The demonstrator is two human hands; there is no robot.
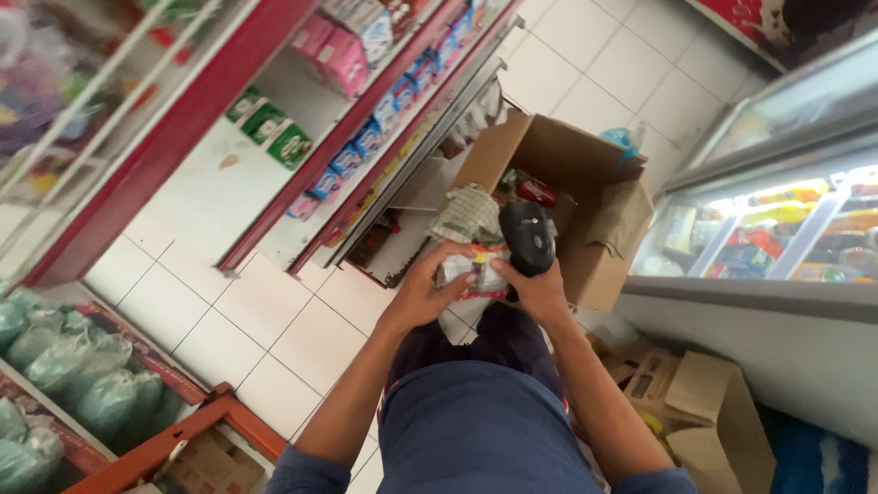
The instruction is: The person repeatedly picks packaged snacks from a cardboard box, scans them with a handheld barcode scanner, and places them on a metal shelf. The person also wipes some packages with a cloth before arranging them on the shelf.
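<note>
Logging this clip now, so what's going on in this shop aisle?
A person stands in a tiled aisle between shelves and a freezer. The left hand holds a small packet, and the right hand has a black handheld scanner in its grip, just above the packet. An open cardboard box of goods sits on the floor ahead.

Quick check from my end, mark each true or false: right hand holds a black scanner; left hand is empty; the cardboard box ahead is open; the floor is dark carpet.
1. The right hand holds a black handheld scanner. True.
2. The left hand is empty. False: it grips a white packet.
3. The cardboard box ahead is open. True.
4. The floor is dark carpet. False: it is white tile.
</note>
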